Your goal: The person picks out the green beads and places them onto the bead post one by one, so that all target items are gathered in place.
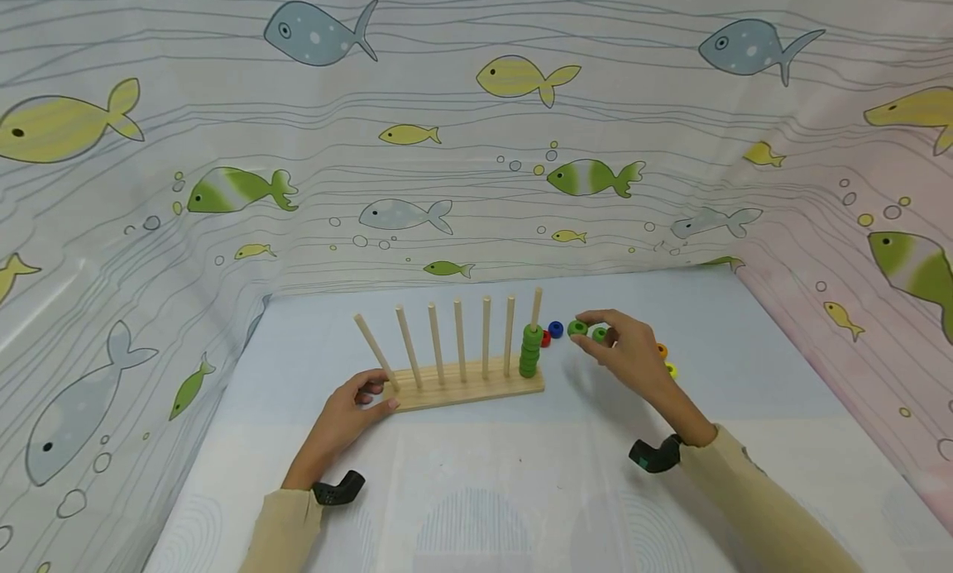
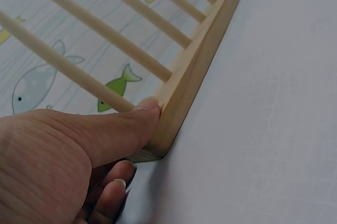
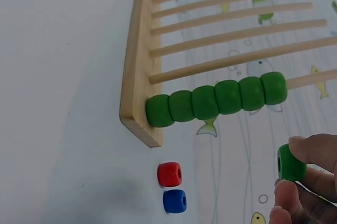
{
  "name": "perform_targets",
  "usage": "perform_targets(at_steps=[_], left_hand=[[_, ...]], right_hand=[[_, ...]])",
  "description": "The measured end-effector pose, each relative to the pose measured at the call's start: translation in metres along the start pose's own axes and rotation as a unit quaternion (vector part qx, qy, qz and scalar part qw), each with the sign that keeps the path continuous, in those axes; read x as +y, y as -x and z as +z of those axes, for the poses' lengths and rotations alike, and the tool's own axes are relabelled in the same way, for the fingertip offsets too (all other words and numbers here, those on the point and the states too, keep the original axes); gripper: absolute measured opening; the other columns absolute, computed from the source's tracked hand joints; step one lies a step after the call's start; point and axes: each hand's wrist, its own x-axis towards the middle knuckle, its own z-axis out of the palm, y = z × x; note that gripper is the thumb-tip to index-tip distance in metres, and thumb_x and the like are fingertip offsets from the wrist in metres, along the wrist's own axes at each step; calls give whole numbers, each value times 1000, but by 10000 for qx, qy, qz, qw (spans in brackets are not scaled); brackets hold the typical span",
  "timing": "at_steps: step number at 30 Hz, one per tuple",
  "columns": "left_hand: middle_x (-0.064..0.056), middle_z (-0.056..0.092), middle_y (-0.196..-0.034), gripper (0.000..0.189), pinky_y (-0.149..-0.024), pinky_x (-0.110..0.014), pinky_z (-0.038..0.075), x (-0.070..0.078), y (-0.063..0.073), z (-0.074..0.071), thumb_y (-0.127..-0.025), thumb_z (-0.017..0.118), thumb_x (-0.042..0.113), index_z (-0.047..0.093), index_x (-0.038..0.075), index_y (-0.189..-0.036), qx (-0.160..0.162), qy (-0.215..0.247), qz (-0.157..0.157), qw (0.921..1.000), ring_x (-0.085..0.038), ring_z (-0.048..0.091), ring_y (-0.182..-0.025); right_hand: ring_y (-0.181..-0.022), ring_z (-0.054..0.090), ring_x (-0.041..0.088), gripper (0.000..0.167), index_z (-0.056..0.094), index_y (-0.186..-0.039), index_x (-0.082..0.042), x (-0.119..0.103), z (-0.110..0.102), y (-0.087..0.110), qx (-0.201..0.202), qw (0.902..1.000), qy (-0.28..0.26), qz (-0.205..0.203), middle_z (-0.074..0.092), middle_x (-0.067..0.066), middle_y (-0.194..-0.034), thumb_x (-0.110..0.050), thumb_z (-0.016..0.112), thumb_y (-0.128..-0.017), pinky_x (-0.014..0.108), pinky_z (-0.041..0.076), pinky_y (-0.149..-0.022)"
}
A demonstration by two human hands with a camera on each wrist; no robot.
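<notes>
A wooden peg rack (image 1: 469, 393) with several upright pegs stands on the table. Its left end is gripped by my left hand (image 1: 350, 409), thumb on top of the base in the left wrist view. The rightmost peg carries a stack of green beads (image 3: 205, 103); the other pegs are bare. To the right of that stack, my right hand (image 1: 631, 354) pinches a single green bead (image 3: 291, 163) between thumb and fingers, its hole showing. In the head view, another green bead (image 1: 600, 334) appears beside the right fingers.
Just right of the rack lie a red bead (image 3: 169, 174) and a blue bead (image 3: 175, 201). Orange (image 1: 661, 350) and yellow (image 1: 671, 370) beads lie beyond the right hand, partly covered by it. A fish-print sheet (image 1: 462, 159) rises behind and at both sides.
</notes>
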Motion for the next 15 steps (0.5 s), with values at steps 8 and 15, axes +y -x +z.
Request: perform_targets(at_steps=[8,15], left_hand=[[-11,59,-130,59,-99,-46,41,0,-1,0,-92,80,36,57,13,-142,2,39,-14,10000,-27,53,-113],[-11,59,-130,60,-98,-46,42,0,1,1,-92,80,37,57,12,-142,5,45,26,10000,-26,53,-112]], right_hand=[[-58,59,14,35,72,-123,-13,-6,-2,-4,62,9999,4,-101,72,4,-115,-27,81,-92,27,45,-47],[-58,60,15,36,72,-124,-13,-13,-5,-5,51,9999,-98,-99,72,3,-116,-28,81,-92,28,46,-47]])
